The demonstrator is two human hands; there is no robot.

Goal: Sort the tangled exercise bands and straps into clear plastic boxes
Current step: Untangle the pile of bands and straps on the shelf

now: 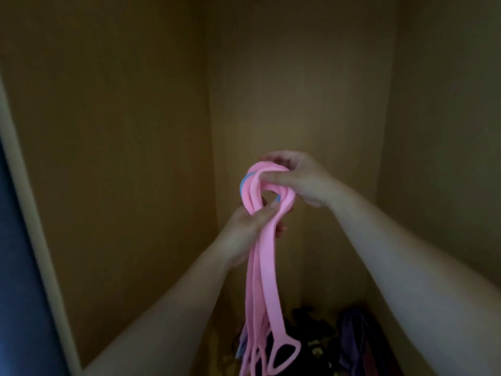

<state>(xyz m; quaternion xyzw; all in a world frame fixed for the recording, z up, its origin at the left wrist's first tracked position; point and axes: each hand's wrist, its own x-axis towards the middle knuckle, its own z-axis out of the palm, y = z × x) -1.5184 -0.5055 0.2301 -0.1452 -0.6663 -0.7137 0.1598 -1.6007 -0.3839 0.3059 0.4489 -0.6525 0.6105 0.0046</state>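
Right grip (295, 180) pinches the pink band (260, 267) at its loop's 2 o'clock; left grip (246, 226) clasps the strands at 6. Loosen the loop gently (a blue band (244, 183) looks snagged inside) before pulling free.

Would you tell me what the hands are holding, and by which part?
Pink bands: right hand grips the looped top, left hand pinches the strands just below.

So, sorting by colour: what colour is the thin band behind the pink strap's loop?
The thin band is blue; head view.
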